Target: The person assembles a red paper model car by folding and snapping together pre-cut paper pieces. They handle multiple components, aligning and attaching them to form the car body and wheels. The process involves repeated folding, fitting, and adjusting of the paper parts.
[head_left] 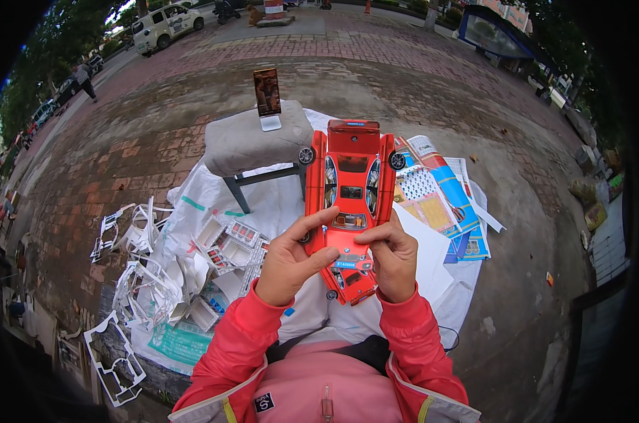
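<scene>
In front of me I hold a red paper car model (351,169), its roof, side flaps and wheels laid partly flat. My left hand (297,255) is closed on its near left edge, with the index finger and thumb over the surface. My right hand (391,257) grips the near right edge, the thumb hidden in part and the fingers bent across the front end. Below the near end shows a smaller red toy-like car (355,285), above my lap; what supports it is hidden.
A grey padded stool (224,144) carries a phone (267,92) on a white stand. White paper offcuts (147,289) pile on the left of a white sheet (182,233). Printed card sheets (439,190) lie at right. A parked car (166,27) stands far back.
</scene>
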A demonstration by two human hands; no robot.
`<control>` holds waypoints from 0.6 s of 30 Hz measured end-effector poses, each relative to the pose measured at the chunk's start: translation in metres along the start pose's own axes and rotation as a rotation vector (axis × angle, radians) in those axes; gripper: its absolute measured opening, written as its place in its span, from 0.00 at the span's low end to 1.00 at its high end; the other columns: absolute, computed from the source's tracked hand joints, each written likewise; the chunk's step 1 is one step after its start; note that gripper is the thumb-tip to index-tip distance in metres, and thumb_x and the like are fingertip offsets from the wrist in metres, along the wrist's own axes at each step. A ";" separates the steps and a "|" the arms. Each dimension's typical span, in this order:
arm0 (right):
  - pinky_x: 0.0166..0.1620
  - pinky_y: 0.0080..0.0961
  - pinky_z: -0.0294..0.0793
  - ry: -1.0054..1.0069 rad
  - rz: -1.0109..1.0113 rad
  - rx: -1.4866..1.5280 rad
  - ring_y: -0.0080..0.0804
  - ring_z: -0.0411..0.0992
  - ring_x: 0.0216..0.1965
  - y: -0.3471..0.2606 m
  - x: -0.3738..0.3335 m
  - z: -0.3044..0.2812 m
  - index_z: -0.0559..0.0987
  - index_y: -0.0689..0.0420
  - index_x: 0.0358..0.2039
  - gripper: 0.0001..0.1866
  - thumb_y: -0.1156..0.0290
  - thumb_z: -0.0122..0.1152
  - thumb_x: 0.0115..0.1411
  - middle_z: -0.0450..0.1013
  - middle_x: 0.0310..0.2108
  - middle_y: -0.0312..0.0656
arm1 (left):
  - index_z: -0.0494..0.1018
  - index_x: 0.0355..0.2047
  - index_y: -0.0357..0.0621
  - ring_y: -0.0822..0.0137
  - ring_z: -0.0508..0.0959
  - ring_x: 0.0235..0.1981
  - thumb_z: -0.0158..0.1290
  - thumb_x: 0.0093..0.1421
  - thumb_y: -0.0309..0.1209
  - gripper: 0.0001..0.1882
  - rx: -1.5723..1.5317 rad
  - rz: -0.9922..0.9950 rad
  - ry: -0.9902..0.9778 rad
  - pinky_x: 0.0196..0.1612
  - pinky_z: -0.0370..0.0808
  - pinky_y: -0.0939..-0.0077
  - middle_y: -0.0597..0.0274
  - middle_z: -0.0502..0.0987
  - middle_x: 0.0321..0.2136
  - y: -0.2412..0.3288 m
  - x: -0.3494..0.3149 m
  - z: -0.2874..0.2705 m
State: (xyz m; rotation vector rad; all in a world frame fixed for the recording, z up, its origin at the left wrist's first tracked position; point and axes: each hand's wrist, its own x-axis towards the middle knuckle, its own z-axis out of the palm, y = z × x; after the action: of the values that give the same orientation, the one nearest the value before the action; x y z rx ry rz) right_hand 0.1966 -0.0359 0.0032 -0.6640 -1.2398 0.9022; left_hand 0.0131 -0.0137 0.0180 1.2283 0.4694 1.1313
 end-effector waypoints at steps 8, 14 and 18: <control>0.50 0.26 0.76 -0.006 0.282 0.176 0.30 0.75 0.45 -0.015 -0.002 0.008 0.72 0.66 0.53 0.17 0.78 0.56 0.64 0.73 0.48 0.47 | 0.57 0.65 0.32 0.65 0.65 0.61 0.59 0.55 0.17 0.38 0.085 0.179 0.103 0.62 0.65 0.70 0.55 0.62 0.60 0.007 0.005 -0.002; 0.49 0.26 0.76 0.005 0.305 0.139 0.29 0.77 0.41 -0.014 -0.002 0.008 0.73 0.68 0.51 0.17 0.79 0.58 0.62 0.76 0.42 0.46 | 0.57 0.66 0.34 0.64 0.64 0.62 0.58 0.57 0.17 0.37 0.177 0.166 -0.010 0.62 0.65 0.71 0.52 0.62 0.60 0.008 0.005 -0.009; 0.48 0.24 0.77 -0.004 0.311 0.148 0.29 0.76 0.41 -0.011 -0.003 0.006 0.75 0.67 0.49 0.15 0.79 0.59 0.61 0.76 0.42 0.45 | 0.57 0.65 0.34 0.64 0.65 0.62 0.58 0.57 0.18 0.36 0.115 0.109 -0.043 0.63 0.65 0.70 0.50 0.62 0.62 0.009 0.002 -0.009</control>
State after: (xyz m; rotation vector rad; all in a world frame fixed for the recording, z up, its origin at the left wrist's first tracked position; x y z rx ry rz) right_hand 0.1928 -0.0442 0.0120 -0.7482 -1.0774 1.2406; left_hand 0.0026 -0.0077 0.0239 1.3895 0.4440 1.1805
